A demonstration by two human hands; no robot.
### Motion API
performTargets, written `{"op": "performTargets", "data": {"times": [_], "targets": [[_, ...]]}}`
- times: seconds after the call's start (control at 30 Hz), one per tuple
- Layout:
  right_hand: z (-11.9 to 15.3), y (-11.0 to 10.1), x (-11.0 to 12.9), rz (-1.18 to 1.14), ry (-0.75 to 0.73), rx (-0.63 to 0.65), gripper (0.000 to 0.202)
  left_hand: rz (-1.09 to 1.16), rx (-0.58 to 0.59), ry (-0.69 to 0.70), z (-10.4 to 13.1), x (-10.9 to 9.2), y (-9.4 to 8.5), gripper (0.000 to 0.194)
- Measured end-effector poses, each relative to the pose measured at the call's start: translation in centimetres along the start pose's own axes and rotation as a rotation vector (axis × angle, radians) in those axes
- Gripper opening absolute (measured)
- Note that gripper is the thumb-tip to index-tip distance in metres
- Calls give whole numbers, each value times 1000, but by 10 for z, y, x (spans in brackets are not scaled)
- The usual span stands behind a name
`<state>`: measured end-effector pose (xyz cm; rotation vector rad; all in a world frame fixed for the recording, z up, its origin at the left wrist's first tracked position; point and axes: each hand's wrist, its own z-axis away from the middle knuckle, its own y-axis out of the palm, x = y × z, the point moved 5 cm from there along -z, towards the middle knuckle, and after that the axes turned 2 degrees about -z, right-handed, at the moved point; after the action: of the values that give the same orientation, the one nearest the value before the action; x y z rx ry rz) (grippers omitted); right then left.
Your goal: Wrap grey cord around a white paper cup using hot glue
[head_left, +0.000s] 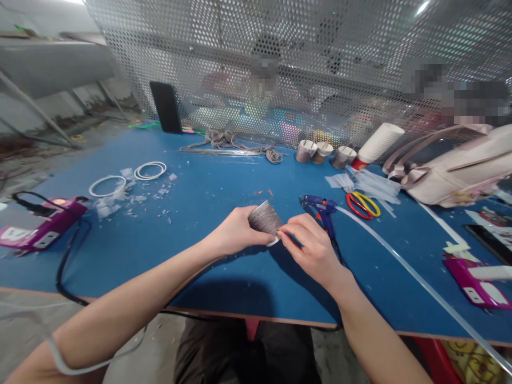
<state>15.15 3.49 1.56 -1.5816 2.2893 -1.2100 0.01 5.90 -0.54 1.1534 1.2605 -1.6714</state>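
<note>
My left hand [240,229] is wrapped around a paper cup [264,217] wound with grey cord, held tilted above the blue table. White shows at the cup's lower end. At that end, the fingertips of my right hand [308,242] are pinched together against the cord winding; what they grip is too small to make out. Just beyond the right hand lies a blue glue gun [322,205] with a long clear glue stick [400,261] running out of its back. Farther off, scissors [362,205] with red and yellow handles rest on the table.
Along the mesh panel [224,64] stand several cord-wrapped cups [306,151], a stack of white cups [378,144] and loose grey cord [224,140]. White rings [150,170] and scraps lie left. Purple power strips [44,224] sit at both sides. A pale bag [460,165] is at right.
</note>
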Motion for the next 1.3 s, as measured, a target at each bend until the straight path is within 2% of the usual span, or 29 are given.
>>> {"op": "performTargets", "data": {"times": [0.6,1.3], "targets": [[-1,-5,2,-24,64,-52,11,-64,-47,112,3,-4,-1,22],[-1,-5,-3,20,62,-40,11,-40,-24,94,3,-5,-2,20]]}}
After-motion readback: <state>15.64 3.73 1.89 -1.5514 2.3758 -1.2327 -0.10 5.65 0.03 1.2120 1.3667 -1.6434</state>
